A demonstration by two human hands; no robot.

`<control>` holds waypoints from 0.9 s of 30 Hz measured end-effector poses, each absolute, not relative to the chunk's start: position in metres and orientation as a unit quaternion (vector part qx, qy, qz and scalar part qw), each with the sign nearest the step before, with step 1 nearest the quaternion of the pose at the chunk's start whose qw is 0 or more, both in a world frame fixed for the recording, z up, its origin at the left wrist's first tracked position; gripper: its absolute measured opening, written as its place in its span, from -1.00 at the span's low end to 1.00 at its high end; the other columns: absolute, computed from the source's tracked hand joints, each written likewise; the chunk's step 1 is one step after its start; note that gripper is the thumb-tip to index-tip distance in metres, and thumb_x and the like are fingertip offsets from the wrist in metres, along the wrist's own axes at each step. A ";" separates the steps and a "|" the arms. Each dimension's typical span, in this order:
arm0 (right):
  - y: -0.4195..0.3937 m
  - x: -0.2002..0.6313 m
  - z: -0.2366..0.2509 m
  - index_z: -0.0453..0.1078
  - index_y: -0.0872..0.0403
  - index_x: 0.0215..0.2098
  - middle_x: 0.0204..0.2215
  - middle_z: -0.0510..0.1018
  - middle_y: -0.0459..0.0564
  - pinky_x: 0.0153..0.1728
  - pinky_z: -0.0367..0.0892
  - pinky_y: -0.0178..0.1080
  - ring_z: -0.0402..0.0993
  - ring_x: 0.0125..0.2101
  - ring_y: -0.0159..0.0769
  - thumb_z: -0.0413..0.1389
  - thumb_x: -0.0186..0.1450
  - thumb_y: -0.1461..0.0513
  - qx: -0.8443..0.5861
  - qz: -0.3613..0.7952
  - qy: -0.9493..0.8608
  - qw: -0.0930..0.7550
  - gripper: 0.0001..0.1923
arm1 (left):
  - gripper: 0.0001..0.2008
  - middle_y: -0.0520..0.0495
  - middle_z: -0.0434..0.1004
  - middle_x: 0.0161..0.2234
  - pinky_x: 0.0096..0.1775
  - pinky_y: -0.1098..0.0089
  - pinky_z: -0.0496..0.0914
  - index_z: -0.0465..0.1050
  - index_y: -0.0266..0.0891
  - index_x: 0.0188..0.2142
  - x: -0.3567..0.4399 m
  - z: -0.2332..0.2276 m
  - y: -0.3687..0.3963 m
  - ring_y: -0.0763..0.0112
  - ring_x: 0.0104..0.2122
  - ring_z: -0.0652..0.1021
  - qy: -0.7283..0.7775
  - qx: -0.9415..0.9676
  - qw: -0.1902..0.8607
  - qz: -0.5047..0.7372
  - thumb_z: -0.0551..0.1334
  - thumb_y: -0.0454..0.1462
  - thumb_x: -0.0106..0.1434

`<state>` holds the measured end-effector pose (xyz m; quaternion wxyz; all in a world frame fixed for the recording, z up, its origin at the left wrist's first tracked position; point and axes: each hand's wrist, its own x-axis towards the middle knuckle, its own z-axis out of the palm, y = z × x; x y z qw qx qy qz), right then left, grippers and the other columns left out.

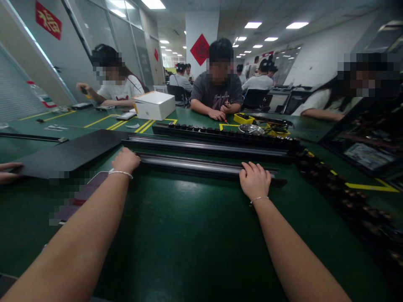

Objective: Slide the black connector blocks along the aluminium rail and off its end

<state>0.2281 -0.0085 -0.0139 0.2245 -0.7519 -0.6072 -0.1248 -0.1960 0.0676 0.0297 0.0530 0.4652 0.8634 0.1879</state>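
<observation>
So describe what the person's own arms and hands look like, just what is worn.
Both forearms are bare, with no sleeves in view and no gloves. The left hand has a thin, pale beaded bracelet at the wrist. The right hand has a thinner silver-looking chain bracelet at the wrist. No rings or watch can be seen.

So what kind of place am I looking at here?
Likely a factory assembly floor: long green worktable with yellow tape markings, long metal rails under both hands, co-workers seated at benches.
</observation>
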 end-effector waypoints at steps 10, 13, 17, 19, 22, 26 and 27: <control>-0.009 0.227 -0.014 0.37 0.01 0.07 0.10 0.38 0.03 0.12 -0.05 0.07 0.14 0.14 -0.08 -0.19 0.31 0.14 -0.752 -0.123 -0.606 0.229 -0.53 | -0.44 -0.50 0.27 0.09 -0.03 -0.02 0.24 0.14 -0.52 0.07 -0.188 0.033 0.061 -0.18 0.06 0.35 0.869 0.465 0.037 0.166 0.14 -0.17 0.17; -0.009 0.228 -0.014 0.38 0.01 0.07 0.10 0.39 0.03 0.12 -0.05 0.06 0.14 0.14 -0.08 -0.18 0.30 0.14 -0.750 -0.126 -0.606 0.231 -0.53 | -0.47 -0.51 0.27 0.09 -0.04 -0.01 0.27 0.15 -0.53 0.07 -0.189 0.034 0.061 -0.19 0.06 0.35 0.868 0.469 0.036 0.161 0.11 -0.20 0.19; -0.008 0.228 -0.016 0.39 0.01 0.05 0.09 0.40 0.04 0.11 -0.05 0.05 0.15 0.13 -0.08 -0.18 0.30 0.14 -0.748 -0.130 -0.606 0.236 -0.54 | -0.50 -0.52 0.27 0.08 -0.02 0.00 0.28 0.16 -0.52 0.07 -0.190 0.034 0.061 -0.17 0.06 0.36 0.867 0.473 0.028 0.153 0.09 -0.22 0.21; -0.007 0.228 -0.016 0.39 0.02 0.05 0.08 0.40 0.04 0.11 -0.04 0.05 0.15 0.12 -0.08 -0.17 0.30 0.14 -0.749 -0.131 -0.604 0.239 -0.54 | -0.51 -0.53 0.27 0.08 0.00 0.01 0.28 0.16 -0.51 0.08 -0.190 0.034 0.061 -0.15 0.07 0.36 0.869 0.472 0.022 0.149 0.09 -0.23 0.21; -0.007 0.227 -0.016 0.40 0.02 0.05 0.08 0.40 0.04 0.11 -0.04 0.06 0.16 0.12 -0.08 -0.16 0.30 0.15 -0.749 -0.133 -0.602 0.243 -0.55 | -0.50 -0.53 0.28 0.09 0.00 0.03 0.28 0.17 -0.49 0.08 -0.191 0.035 0.061 -0.15 0.07 0.36 0.870 0.472 0.020 0.143 0.08 -0.22 0.20; -0.008 0.227 -0.015 0.39 0.02 0.06 0.09 0.40 0.04 0.12 -0.04 0.06 0.15 0.13 -0.08 -0.16 0.30 0.15 -0.749 -0.130 -0.604 0.239 -0.54 | -0.50 -0.52 0.29 0.08 0.00 0.04 0.29 0.18 -0.48 0.07 -0.193 0.036 0.063 -0.17 0.07 0.36 0.870 0.474 0.031 0.133 0.09 -0.21 0.20; -0.008 0.227 -0.015 0.39 0.02 0.06 0.09 0.40 0.05 0.11 -0.03 0.06 0.16 0.13 -0.08 -0.16 0.30 0.15 -0.750 -0.130 -0.604 0.238 -0.54 | -0.50 -0.52 0.29 0.08 0.00 0.05 0.29 0.17 -0.49 0.07 -0.194 0.036 0.063 -0.18 0.07 0.36 0.870 0.475 0.034 0.131 0.10 -0.20 0.20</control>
